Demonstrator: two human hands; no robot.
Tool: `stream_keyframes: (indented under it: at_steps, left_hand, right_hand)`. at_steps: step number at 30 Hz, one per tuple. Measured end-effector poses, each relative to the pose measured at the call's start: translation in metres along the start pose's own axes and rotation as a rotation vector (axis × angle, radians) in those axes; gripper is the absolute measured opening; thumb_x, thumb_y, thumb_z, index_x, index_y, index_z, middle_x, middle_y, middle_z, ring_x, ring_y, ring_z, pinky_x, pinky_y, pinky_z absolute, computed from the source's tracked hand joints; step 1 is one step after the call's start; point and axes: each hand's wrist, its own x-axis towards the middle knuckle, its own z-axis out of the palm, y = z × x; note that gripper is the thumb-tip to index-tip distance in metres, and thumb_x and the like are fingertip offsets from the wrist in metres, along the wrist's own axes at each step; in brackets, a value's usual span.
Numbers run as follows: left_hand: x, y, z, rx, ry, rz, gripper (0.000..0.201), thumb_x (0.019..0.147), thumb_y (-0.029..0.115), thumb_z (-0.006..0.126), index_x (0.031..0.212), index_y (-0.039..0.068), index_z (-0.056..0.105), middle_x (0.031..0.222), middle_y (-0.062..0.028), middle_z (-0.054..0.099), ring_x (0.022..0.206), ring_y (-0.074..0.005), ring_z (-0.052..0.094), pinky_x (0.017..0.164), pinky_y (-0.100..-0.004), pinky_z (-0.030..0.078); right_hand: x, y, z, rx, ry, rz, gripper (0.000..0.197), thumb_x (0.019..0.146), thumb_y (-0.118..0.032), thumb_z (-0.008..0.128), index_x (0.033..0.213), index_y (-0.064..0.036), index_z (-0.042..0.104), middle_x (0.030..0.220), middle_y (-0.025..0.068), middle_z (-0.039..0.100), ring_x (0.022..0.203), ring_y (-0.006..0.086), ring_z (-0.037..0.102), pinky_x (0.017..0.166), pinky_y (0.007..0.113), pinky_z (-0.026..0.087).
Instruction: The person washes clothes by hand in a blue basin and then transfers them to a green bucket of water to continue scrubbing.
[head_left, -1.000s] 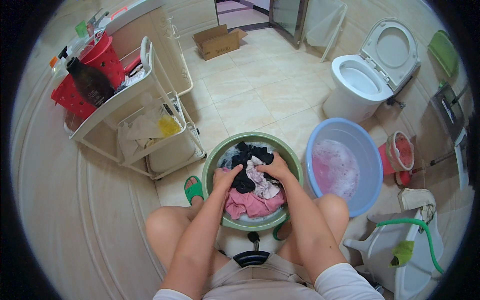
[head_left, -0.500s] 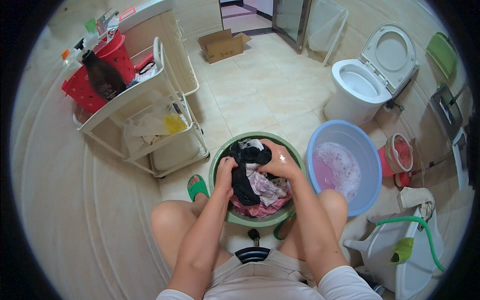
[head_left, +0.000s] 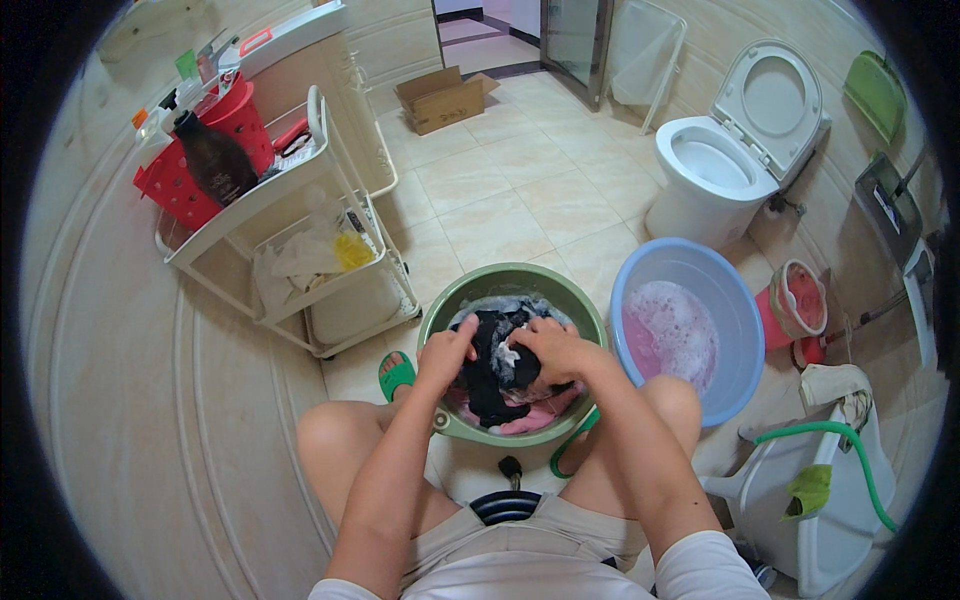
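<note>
A green basin (head_left: 560,296) sits on the floor between my knees, holding wet clothes in soapy water. Both hands are over it, gripping a black garment (head_left: 490,372) lifted a little above the pile. My left hand (head_left: 447,349) holds its left side and my right hand (head_left: 548,349) holds its right side, fists close together. Pink cloth (head_left: 535,413) lies under the black garment at the basin's near side.
A blue basin (head_left: 690,275) with pink sudsy water stands to the right. A white trolley (head_left: 300,190) with a red basket and bottles is at the left. A toilet (head_left: 715,165), a cardboard box (head_left: 440,98), a green hose (head_left: 840,440) and a green sandal (head_left: 396,373) are around.
My hands have pulled the black garment together and closer to me, with the fists nearer each other. The view has shifted slightly down and nearer the basin.
</note>
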Motion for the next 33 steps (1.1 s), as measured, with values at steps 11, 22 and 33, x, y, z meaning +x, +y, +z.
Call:
stream_keyframes:
  at_steps: [11, 22, 33]
  left_hand:
    - [0.013, -0.017, 0.047, 0.412, 0.118, 0.189, 0.081, 0.072, 0.038, 0.064, 0.141, 0.013, 0.030, 0.139, -0.0301, 0.030, 0.125, -0.0462, 0.035, 0.100, -0.0516, 0.034]
    - [0.033, -0.033, 0.071, 0.731, 0.142, 0.154, 0.064, 0.077, 0.034, 0.056, 0.135, 0.013, 0.040, 0.128, -0.0296, 0.039, 0.118, -0.0448, 0.039, 0.093, -0.0548, 0.038]
    - [0.053, -0.030, 0.067, 0.599, -0.082, -0.057, 0.062, 0.079, 0.045, 0.055, 0.124, 0.002, 0.050, 0.104, -0.0309, 0.059, 0.099, -0.0437, 0.057, 0.087, -0.0500, 0.045]
  right_hand:
    - [0.045, -0.001, 0.051, 0.208, 0.208, 0.552, 0.057, 0.086, -0.048, 0.047, 0.133, -0.0156, 0.042, 0.146, 0.0189, 0.023, 0.133, 0.0408, 0.022, 0.096, 0.069, 0.025]
    - [0.081, 0.020, 0.068, 0.248, 0.201, 0.559, 0.058, 0.081, -0.045, 0.052, 0.128, -0.0098, 0.050, 0.140, 0.0230, 0.033, 0.130, 0.0419, 0.026, 0.093, 0.062, 0.035]
    - [0.098, 0.044, 0.085, 0.302, 0.253, 0.530, 0.052, 0.080, -0.047, 0.056, 0.095, 0.0019, 0.065, 0.089, 0.0265, 0.063, 0.090, 0.0413, 0.060, 0.078, 0.047, 0.049]
